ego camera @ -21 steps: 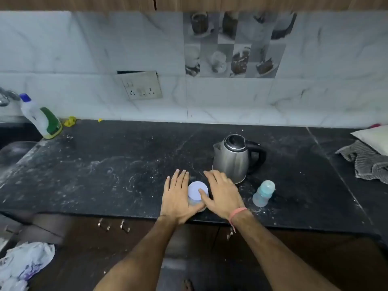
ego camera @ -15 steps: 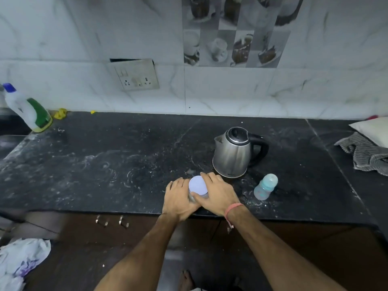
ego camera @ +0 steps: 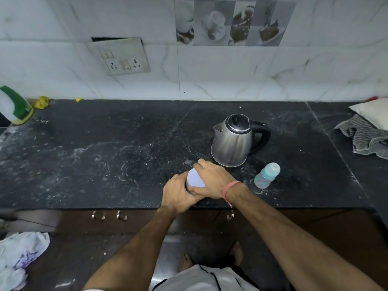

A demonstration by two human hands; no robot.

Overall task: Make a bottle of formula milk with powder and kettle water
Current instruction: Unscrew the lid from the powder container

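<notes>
I stand at a dark, speckled stone worktop (ego camera: 105,148) and look down at my two bare hands, which meet near its front edge. Between them is a small jar (ego camera: 195,178) with a pale lilac lid, the powder container. My left hand (ego camera: 178,193) wraps the jar's side from the left, its fingers curled around the body, so most of the jar is hidden. My right hand (ego camera: 212,179) comes over from the right, its fingers curled over the far rim of the lid and gripping it. A pink band (ego camera: 230,189) circles my right wrist.

Just behind my right hand stands a steel kettle (ego camera: 233,143) with a black lid and a black handle pointing right, upright on the worktop. To the right of my hands, apart from them, is a small baby bottle (ego camera: 266,175) with a pale teal cap, leaning away in this wide view. White powdery smears mark the stone around these things.

At the far left edge a white and green bottle (ego camera: 14,106) stands by the wall. At the far right lies a striped grey cloth (ego camera: 363,135). On the tiled wall behind is a switch and socket plate (ego camera: 119,56).
</notes>
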